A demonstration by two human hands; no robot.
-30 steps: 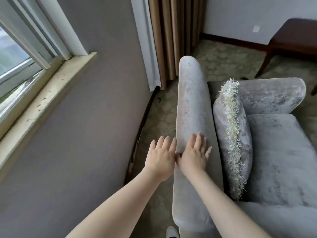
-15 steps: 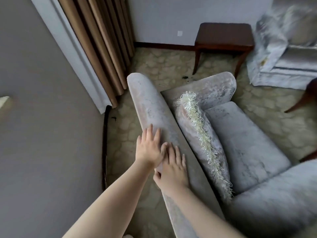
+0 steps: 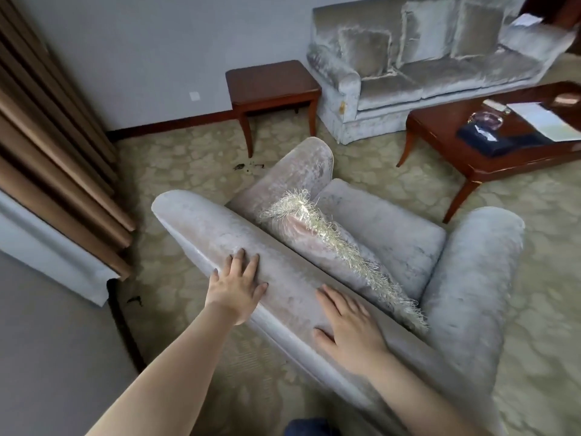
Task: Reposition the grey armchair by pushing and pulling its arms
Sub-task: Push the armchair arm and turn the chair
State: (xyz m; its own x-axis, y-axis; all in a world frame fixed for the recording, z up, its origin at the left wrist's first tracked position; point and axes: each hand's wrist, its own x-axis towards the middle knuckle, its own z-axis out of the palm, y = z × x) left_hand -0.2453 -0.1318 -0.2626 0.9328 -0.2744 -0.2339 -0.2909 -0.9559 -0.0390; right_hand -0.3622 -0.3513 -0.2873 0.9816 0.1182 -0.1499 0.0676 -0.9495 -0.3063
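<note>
The armchair (image 3: 393, 228) stands on the patterned carpet (image 3: 188, 158) in the middle of the room, set at an angle. Its open front faces far right, toward the coffee table (image 3: 446, 127). Its long padded back (image 3: 195, 221) runs from the left, near the curtain (image 3: 47, 152), down to the near right.

Both hands lie flat on top of that back. The left hand (image 3: 235, 294) sits on the outer, left edge with its fingers spread and straight, the palm pressed to the fabric. The right hand (image 3: 349, 325) lies nearer and to the right, palm down, with its fingers spread and pointing far left along the back and the thumb apart. Neither hand curls round or pinches anything. The two hands are apart, with bare fabric between them.

A fringed cushion (image 3: 314, 243) leans against the inner side of the back, just beside the right hand but not touching it. One arm (image 3: 298, 165) of the chair rises at the far end of the seat, and the other arm (image 3: 471, 278) lies to the right.

Beyond the chair, a dark wooden side table (image 3: 270, 80) stands against the far wall (image 3: 141, 58), touching or just beside a grey sofa (image 3: 408, 80) with loose cushions. The coffee table holds papers (image 3: 544, 118) and a glass dish (image 3: 485, 118). A few dark specks (image 3: 248, 166) lie on the carpet between the side table and the chair.
</note>
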